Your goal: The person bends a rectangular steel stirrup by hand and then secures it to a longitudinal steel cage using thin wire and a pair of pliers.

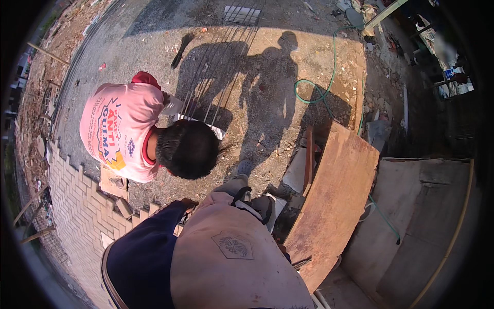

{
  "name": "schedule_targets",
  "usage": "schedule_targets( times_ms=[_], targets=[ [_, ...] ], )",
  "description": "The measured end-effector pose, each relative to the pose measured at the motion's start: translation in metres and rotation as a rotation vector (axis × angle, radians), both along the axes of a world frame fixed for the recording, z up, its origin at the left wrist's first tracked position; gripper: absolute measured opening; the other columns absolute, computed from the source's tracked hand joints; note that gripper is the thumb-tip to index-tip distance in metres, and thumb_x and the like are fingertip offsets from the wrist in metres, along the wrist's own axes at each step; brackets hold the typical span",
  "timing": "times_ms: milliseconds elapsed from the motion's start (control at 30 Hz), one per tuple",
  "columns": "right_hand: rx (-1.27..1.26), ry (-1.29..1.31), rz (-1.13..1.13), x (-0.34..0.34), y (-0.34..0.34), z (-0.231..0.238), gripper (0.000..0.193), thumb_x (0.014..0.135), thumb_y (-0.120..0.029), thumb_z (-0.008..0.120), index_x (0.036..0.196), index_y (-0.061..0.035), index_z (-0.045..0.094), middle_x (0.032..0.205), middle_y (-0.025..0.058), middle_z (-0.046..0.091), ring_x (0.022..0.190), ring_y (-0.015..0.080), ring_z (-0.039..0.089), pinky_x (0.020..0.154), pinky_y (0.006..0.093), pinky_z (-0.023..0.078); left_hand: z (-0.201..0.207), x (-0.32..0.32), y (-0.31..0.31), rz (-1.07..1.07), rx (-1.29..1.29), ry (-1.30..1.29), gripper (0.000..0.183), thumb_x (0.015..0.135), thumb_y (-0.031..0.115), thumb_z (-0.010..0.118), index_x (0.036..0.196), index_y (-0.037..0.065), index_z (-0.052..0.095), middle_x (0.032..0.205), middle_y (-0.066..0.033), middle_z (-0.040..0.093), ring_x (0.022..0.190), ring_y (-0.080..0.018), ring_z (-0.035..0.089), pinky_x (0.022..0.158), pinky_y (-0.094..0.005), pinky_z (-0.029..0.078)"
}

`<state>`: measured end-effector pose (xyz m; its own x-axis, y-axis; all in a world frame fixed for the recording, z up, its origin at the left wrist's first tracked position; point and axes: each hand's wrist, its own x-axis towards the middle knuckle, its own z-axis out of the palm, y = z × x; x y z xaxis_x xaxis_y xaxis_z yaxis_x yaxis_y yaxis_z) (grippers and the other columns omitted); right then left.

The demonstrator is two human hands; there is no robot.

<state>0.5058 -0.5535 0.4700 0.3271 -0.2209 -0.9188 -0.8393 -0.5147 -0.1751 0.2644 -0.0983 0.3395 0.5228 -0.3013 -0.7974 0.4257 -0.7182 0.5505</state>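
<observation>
My left hand (189,203) shows as a small dark patch beyond the navy sleeve (149,247), beside my light-coloured shirt front (226,257). Its fingers cannot be made out. Only a sliver of my right hand (283,250) comes out past the shirt, at the edge of a worn wooden board (334,206). Thin dark wire-like pieces (301,262) lie over the board's near end, close to that hand; whether it holds them is hidden. Ahead on the left, a person in a pink shirt (123,123) bends over long thin steel bars (211,98).
A green hose (314,100) loops over the gritty ground. Pale paving blocks (85,201) cover the left side, with rubble (38,113) farther out. A dark brush-like object (181,50) lies beyond the person. Grey panels (432,216) stand at the right.
</observation>
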Motion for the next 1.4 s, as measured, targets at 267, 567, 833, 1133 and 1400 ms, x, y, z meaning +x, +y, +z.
schedule_targets(
  times_ms=[267,567,833,1133,1400],
  targets=[
    [-0.012,0.014,-0.205,0.245,0.011,0.000,0.014,0.087,-0.021,0.060,0.083,-0.0081,0.059,0.056,0.0043,0.044,0.046,0.0195,0.046,0.046,0.0376,0.039,0.011,0.126,-0.053,0.676,-0.013,0.301,0.051,0.090,0.043,0.048,0.137,0.024,0.043,0.110,-0.0246,0.063,0.099,-0.0381,0.063,0.082,-0.0454,0.051],
    [-0.001,0.173,0.511,0.489,0.109,-0.065,0.025,0.089,-0.029,0.061,0.098,-0.0059,0.061,0.064,0.0084,0.054,0.053,0.0216,0.053,0.052,0.0380,0.047,-0.011,0.304,-0.059,1.066,0.061,0.229,0.048,0.091,0.039,0.047,0.135,0.022,0.044,0.111,-0.0262,0.062,0.100,-0.0399,0.062,0.082,-0.0471,0.049],
    [0.058,0.194,0.695,0.720,0.215,-0.095,0.022,0.084,-0.025,0.068,0.080,-0.0047,0.059,0.065,0.0099,0.055,0.052,0.0246,0.053,0.049,0.0389,0.046,0.034,0.501,0.043,1.470,0.235,-0.244,0.047,0.090,0.041,0.053,0.115,0.001,0.061,0.099,-0.0191,0.067,0.093,-0.0311,0.063,0.080,-0.0406,0.050],
    [-0.092,0.036,1.055,0.838,0.500,-0.007,0.012,0.084,-0.010,0.061,0.078,-0.0061,0.052,0.063,0.0065,0.049,0.050,0.0233,0.052,0.049,0.0430,0.046,-0.022,0.576,0.167,1.919,0.015,0.358,0.060,0.087,0.055,0.046,0.114,0.004,0.065,0.126,-0.0233,0.056,0.120,-0.0373,0.051,0.101,-0.0430,0.039],
    [-0.130,0.017,1.621,0.876,0.716,-0.008,0.012,0.080,-0.010,0.061,0.076,-0.0060,0.051,0.060,0.0057,0.049,0.048,0.0219,0.054,0.047,0.0401,0.045,0.040,0.620,0.314,2.367,0.168,0.101,0.055,0.081,0.052,0.057,0.117,0.010,0.066,0.115,-0.0169,0.065,0.110,-0.0331,0.060,0.098,-0.0386,0.044]
  ],
)
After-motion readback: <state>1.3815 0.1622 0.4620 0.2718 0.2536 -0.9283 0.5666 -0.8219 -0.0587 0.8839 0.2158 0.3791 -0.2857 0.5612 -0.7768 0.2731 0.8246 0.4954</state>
